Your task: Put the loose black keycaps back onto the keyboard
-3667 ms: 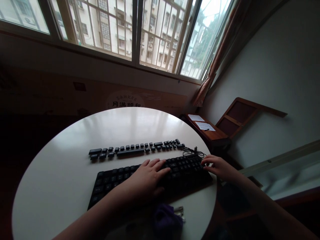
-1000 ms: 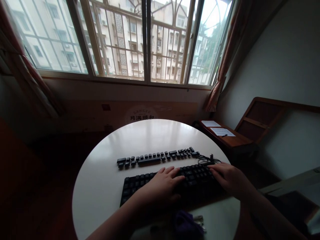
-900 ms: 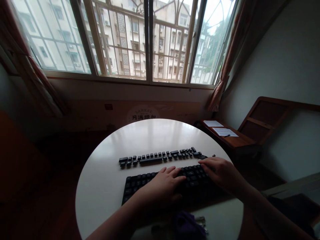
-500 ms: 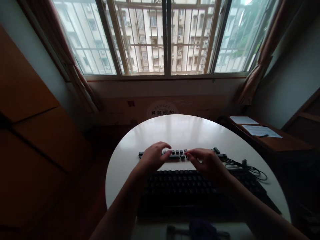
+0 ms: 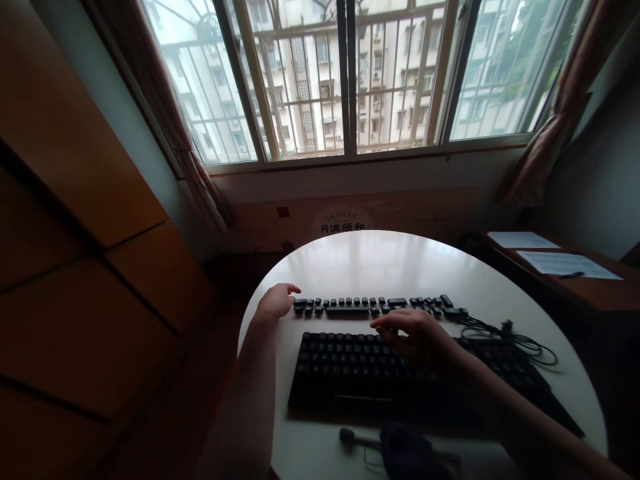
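Keyboard beneath right hand, loose keycaps just beyond

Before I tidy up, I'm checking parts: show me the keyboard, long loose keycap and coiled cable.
Keyboard (image 5: 345, 358), head view: keys on its left part.
Long loose keycap (image 5: 347, 311), head view: middle of its length.
Coiled cable (image 5: 506, 332), head view: bundled strands.

And there's the barred window, bright on my feed, curtains flanking it! Over right I've got papers and a pen on a wooden desk; far left, orange cabinet panels.
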Demonstrator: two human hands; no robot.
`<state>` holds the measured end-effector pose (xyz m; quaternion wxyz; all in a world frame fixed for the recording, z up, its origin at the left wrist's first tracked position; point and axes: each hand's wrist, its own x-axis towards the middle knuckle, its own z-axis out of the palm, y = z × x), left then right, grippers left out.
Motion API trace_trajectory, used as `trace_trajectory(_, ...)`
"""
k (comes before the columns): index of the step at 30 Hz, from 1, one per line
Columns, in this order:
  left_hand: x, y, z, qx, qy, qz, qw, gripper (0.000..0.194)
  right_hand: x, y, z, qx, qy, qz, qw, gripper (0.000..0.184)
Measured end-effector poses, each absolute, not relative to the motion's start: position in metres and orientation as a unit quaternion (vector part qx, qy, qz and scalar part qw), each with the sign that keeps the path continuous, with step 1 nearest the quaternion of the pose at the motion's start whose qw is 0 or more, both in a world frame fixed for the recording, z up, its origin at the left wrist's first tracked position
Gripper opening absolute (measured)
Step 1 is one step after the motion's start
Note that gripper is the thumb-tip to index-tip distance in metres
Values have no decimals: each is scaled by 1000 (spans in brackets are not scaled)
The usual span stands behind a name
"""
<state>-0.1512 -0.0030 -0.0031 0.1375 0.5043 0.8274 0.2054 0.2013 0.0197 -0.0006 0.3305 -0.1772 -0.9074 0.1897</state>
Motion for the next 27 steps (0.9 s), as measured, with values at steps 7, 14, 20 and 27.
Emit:
trace_trajectory(7,-150,0,-9,512,813,211,178,26,199,28,-9,-181,-904,183,340,21)
trace_trajectory(14,-160,6,-19,507,810,221,194,21,199,27,-10,-157,-917,174,322,22)
trace_trajectory(20,-166,11,-28,492,816,233,194,16,199,25,-10,-157,-920,170,317,22)
trace_trajectory(27,-161,16,-31,482,840,197,153,31,201,26,-12,-157,-922,166,314,23)
